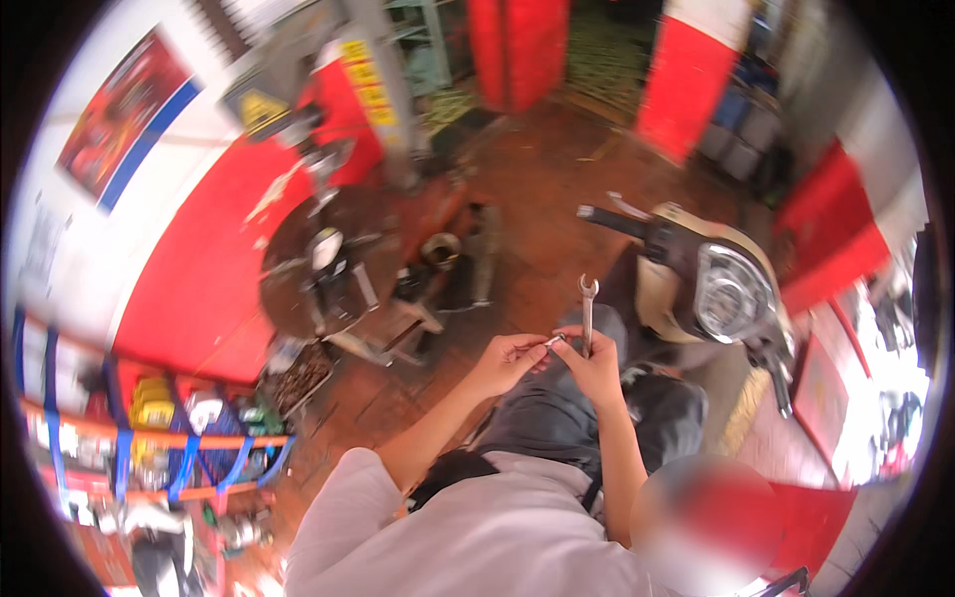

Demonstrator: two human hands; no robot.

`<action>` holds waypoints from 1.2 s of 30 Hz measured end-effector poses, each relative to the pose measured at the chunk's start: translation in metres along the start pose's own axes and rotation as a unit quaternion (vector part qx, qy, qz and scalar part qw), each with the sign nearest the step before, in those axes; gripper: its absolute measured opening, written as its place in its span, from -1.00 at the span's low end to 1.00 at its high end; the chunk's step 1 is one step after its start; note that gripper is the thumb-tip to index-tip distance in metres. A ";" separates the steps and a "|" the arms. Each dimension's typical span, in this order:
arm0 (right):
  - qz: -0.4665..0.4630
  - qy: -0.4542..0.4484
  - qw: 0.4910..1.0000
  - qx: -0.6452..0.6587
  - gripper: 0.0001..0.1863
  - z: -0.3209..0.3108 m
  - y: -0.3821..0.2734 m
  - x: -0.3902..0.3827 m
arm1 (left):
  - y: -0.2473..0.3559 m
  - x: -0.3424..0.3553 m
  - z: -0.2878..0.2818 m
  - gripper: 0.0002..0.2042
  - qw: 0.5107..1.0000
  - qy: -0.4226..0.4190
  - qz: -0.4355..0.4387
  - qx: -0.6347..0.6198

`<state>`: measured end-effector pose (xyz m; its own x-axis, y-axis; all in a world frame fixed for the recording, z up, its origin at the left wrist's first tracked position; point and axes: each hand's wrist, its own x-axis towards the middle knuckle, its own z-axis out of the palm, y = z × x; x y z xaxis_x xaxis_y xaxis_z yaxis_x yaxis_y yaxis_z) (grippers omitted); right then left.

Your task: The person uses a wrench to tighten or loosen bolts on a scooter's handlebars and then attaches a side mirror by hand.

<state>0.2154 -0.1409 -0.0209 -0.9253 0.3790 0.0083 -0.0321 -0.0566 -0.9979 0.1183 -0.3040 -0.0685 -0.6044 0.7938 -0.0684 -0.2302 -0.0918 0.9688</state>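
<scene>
"First, how does the wrench point(587, 316) lie?"

"Its long axis runs nearly straight up the view, away from the wearer's trunk. The forked end is uppermost, pointing forward; the lower end is hidden in the right hand point(594, 370)."

"And the small part point(554, 340)?"

"It sits between the two hands, in front of the wearer's lap. Its long axis is oblique, rising slightly toward the right; it is too small to identify."

"Describe the hands."

"The left hand point(509, 364) is nearly closed, fingers curled, with thumb and forefinger pinching the part. The right hand is closed about the wrench, its thumb and forefinger meeting the same part from the opposite side."

"The forearms?"

"The left slants inward from a bent elbow, up and to the right. The right is steeper, leaning slightly left toward the hand."

"The surroundings?"

"A scooter point(686, 279) stands to the right, near the right hand; a round table point(284, 284) stands to the left, well apart from both hands."
</scene>
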 end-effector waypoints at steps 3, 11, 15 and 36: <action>-0.005 -0.024 0.998 -0.059 -0.77 0.041 0.026 -0.001 | -0.026 -0.038 -0.050 -0.69 0.986 0.163 -0.002 -0.040; 0.097 -0.129 0.986 0.029 -0.70 0.105 0.032 -0.030 | -0.113 -0.113 -0.310 -0.70 0.730 0.647 -0.010 0.220; 0.110 -0.119 0.984 -0.068 -0.70 0.077 0.018 -0.025 | -0.085 -0.042 -0.320 -0.70 0.631 0.685 -0.103 0.350; -0.049 0.039 0.987 0.150 -0.84 0.012 -0.002 -0.024 | 0.016 0.001 -0.139 -0.85 0.825 0.354 0.160 0.410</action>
<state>0.2330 -0.1605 -0.0186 -0.8811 0.4648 0.0872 -0.2412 -0.2831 -0.9283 0.0081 -0.3888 -0.0865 -0.8947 0.2318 0.3819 0.4465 0.4390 0.7797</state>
